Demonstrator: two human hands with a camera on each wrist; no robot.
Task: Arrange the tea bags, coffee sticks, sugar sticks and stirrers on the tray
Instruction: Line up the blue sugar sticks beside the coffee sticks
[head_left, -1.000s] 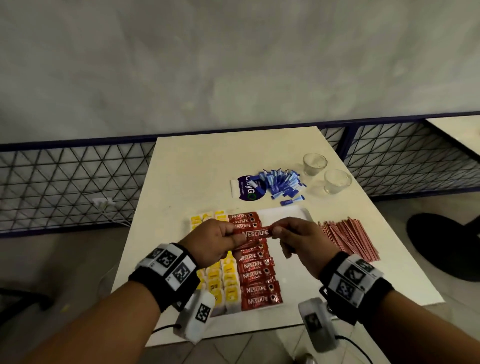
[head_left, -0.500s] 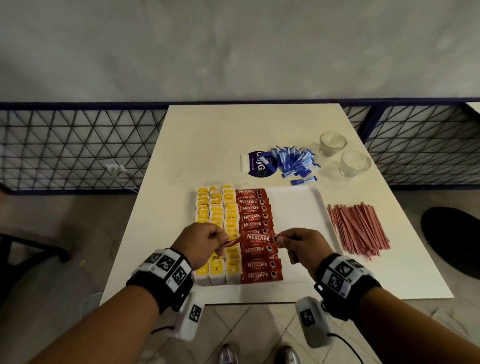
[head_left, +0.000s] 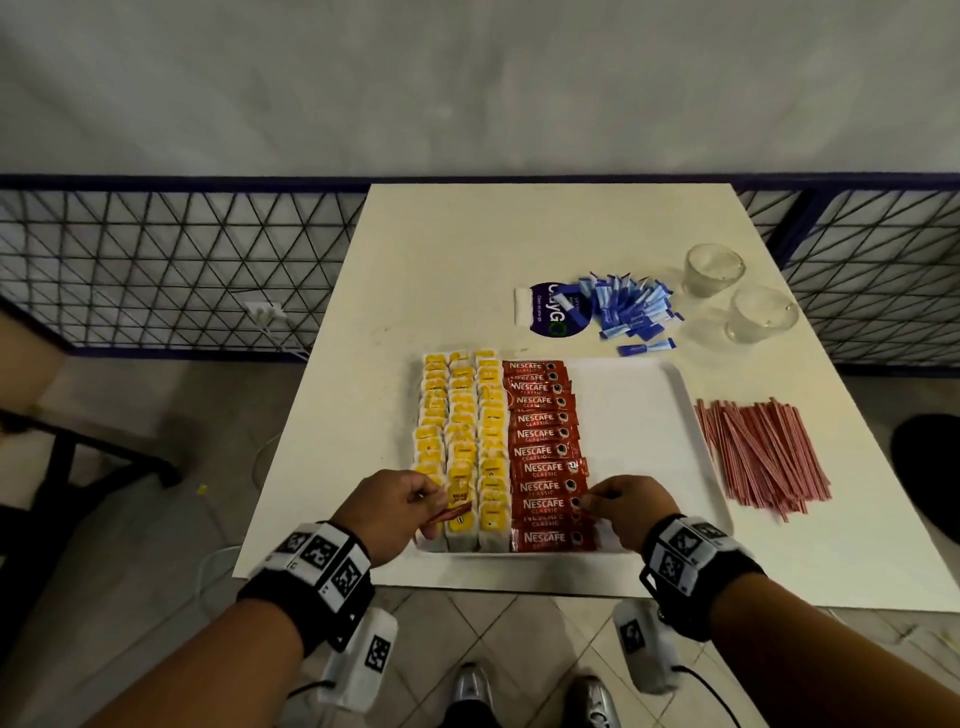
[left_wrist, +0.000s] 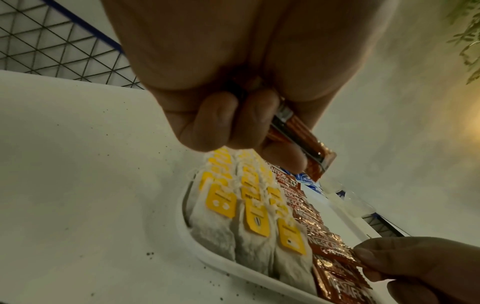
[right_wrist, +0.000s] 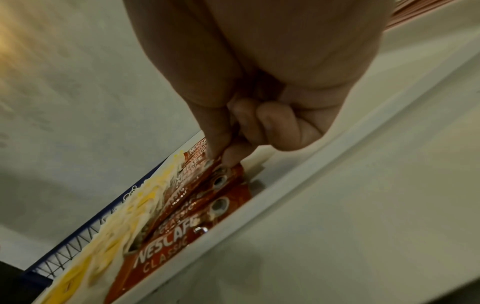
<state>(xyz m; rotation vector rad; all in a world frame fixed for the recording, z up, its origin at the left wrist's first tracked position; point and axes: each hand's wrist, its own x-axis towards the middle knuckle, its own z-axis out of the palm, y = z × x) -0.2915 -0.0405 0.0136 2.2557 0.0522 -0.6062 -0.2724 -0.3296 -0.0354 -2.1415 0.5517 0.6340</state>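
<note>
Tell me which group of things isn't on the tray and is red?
The stirrers: a pile of thin red sticks on the table right of the tray. The sugar sticks are off the tray too, but blue; the red coffee sticks lie on it.

Left hand (head_left: 395, 514) fingers curled tight; right hand (head_left: 631, 512) fingers pinching.

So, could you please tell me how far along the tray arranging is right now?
Done: tea bags fill three columns on the tray. In hand: the right hand pinches a stick into the coffee sticks column; the left hand grips spare coffee sticks. Left: sugar sticks and stirrers lie off the tray.
</note>
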